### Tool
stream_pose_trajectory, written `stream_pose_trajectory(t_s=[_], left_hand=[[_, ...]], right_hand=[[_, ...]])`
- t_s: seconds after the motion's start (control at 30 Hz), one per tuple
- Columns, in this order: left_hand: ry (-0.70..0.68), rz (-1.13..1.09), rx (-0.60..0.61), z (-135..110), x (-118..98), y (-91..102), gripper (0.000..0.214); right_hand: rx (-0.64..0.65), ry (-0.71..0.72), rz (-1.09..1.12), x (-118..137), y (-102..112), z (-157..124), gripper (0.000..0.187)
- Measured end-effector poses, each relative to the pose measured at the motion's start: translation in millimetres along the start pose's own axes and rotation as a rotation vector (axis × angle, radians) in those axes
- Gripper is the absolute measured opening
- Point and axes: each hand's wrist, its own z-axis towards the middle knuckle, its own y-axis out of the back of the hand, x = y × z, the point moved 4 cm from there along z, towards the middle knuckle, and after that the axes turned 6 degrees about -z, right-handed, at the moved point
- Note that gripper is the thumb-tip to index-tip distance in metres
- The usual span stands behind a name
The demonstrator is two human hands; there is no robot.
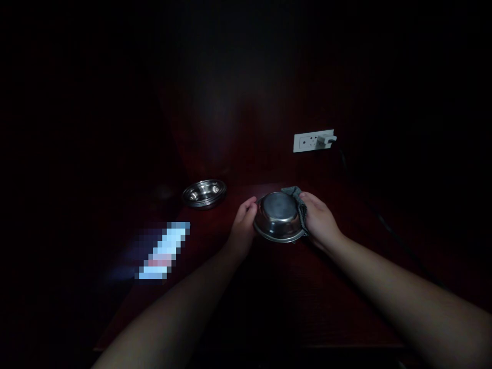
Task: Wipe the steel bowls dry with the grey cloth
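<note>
A shiny metal bowl (pixel 280 215) is held bottom up between my two hands, above the dark red table. My left hand (pixel 243 225) grips its left rim, fingers closed along the edge. On the opposite side my right hand (pixel 320 218) presses a dark grey-green cloth (pixel 300 202) against the bowl's right wall and rim. Part of the cloth hangs under the rim, and the fingertips below the bowl are hidden.
Nested metal bowls (pixel 205 193) stand at the back left of the table (pixel 307 302). A bright, pixelated screen-like shape (pixel 164 253) lies left of my left arm. On the back wall, a white socket plate (pixel 313 141) holds a plug; its dark cable (pixel 388 225) runs down rightward.
</note>
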Motion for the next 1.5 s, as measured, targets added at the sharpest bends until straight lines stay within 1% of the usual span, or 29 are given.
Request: stream_pose_trajectory(t_s=[0.1, 0.17, 0.23, 0.33, 0.4, 0.6, 0.77, 0.9, 1.07, 1.2, 1.3, 1.5], left_hand=[[0.014, 0.159, 0.069, -4.7, 2.3, -2.5, 0.059], [-0.032, 0.219, 0.100, -6.5, 0.7, -4.2, 0.057], [-0.099, 0.252, 0.109, -6.7, -2.9, -5.1, 0.052], [-0.147, 0.274, 0.063, -4.6, -7.1, -3.1, 0.047], [-0.143, 0.276, 0.032, -2.9, -8.6, -1.2, 0.046], [-0.144, 0.286, 0.013, -3.1, -12.7, -2.4, 0.044], [-0.105, 0.280, 0.032, -3.6, -10.4, -3.3, 0.043], [-0.081, 0.282, 0.086, -2.6, -7.0, -2.6, 0.044], [-0.067, 0.281, 0.144, -5.0, -6.6, -4.8, 0.046], [-0.048, 0.253, 0.182, -7.7, -6.4, -7.4, 0.044], [-0.034, 0.234, 0.187, -8.4, -5.3, -7.6, 0.043], [-0.024, 0.227, 0.180, -6.7, -4.0, -6.3, 0.044]], right_hand=[[-0.012, 0.021, -0.029, -0.9, 1.3, -0.6, 0.030], [0.012, 0.025, -0.049, -1.1, 0.8, -1.0, 0.030], [0.074, 0.045, -0.101, -0.1, -1.8, -1.6, 0.032], [0.178, 0.095, -0.214, 1.6, -6.8, -3.3, 0.036], [0.228, 0.087, -0.260, 0.2, -8.9, -4.3, 0.039], [0.292, 0.029, -0.296, -2.9, -10.0, -6.7, 0.041], [0.295, 0.036, -0.310, 1.4, -9.7, -7.9, 0.040], [0.283, 0.029, -0.313, 1.8, -8.3, -6.0, 0.038], [0.279, -0.009, -0.267, -0.9, -6.7, -4.0, 0.035], [0.288, -0.048, -0.189, -1.0, -7.6, -5.6, 0.033], [0.287, -0.065, -0.154, -0.1, -8.5, -6.7, 0.032], [0.288, -0.080, -0.153, 1.1, -8.9, -7.0, 0.033]])
